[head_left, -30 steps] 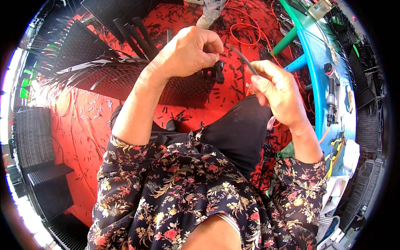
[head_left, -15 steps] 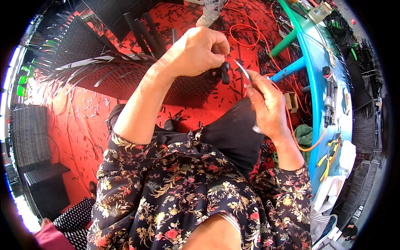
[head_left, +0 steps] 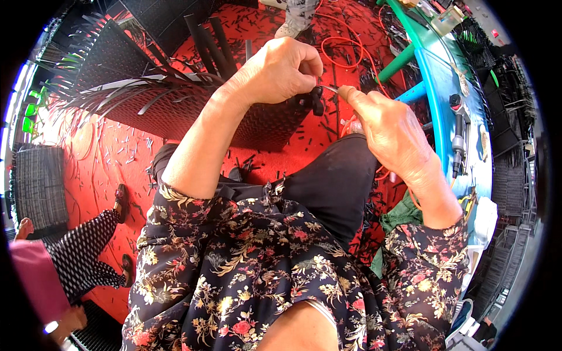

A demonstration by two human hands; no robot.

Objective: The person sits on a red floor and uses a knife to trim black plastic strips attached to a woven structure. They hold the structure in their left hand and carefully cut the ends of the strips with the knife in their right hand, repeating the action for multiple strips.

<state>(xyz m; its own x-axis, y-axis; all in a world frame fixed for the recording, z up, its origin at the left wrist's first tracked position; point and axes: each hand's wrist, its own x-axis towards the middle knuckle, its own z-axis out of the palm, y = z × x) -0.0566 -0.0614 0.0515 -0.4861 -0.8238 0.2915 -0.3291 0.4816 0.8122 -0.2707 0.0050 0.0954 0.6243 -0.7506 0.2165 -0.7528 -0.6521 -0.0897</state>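
Note:
My left hand (head_left: 287,71) is closed in a pinch above the near right corner of a dark woven panel (head_left: 246,120). What its fingers hold is hidden, but a short curled black strip end (head_left: 318,104) shows just beneath them. My right hand (head_left: 393,120) is shut on a slim, pointed metal blade (head_left: 329,89). The tip reaches the left fingers, right above that strip end. From the panel's left side many loose black strips (head_left: 111,96) fan out.
At the right stands a blue-and-green bench (head_left: 436,99) with a power tool (head_left: 458,137) on it. An orange hose (head_left: 358,41) loops over the red floor (head_left: 117,193), which is littered with black scraps. Another person in patterned trousers (head_left: 88,243) is at the left.
My right hand has turned and brought the blade's tip left to the left fingers. My left hand has stayed in place. The person at the left has come further into view.

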